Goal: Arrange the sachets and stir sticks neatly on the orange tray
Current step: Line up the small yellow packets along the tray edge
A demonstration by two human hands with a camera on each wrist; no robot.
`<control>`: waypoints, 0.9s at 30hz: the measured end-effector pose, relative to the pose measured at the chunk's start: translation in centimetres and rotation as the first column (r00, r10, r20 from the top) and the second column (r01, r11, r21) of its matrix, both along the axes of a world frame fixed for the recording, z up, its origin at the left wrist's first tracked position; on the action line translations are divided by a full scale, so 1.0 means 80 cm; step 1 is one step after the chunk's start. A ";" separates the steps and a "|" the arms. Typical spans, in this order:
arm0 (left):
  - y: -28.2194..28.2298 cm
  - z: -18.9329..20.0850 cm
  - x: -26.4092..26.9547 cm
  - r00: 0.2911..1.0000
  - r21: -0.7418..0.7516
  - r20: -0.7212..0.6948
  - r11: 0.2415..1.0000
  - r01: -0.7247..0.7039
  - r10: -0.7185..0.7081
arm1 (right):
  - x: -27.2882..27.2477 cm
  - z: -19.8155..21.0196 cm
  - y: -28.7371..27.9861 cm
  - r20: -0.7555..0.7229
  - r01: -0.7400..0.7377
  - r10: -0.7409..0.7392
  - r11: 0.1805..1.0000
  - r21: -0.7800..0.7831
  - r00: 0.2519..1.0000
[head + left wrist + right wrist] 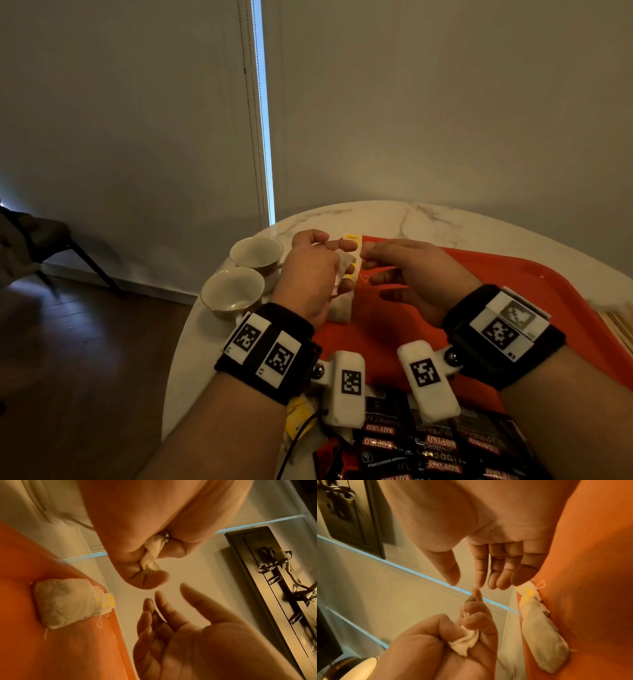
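A crumpled white paper tea-bag sachet (465, 641) sits clamped in the curled fingers of the left hand (308, 274), raised above the far left corner of the flat orange plastic tray (513, 291); a second white tea bag with a yellow tag (65, 601) lies on the tray just below those fingers; the right hand (411, 274) hovers alongside, fingers straight and apart, holding nothing; judged step: placing tea bags; next, lay the held one square beside the other.
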State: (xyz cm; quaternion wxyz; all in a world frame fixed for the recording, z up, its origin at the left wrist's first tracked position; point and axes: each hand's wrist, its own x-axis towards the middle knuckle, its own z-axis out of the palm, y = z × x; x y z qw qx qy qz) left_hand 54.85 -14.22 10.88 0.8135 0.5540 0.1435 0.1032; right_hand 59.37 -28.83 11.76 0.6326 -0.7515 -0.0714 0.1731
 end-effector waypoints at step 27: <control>0.014 -0.007 0.005 0.973 -0.353 0.110 0.908 0.227 -0.201 | 0.016 0.025 0.004 0.420 -0.069 0.134 0.983 -0.168 0.898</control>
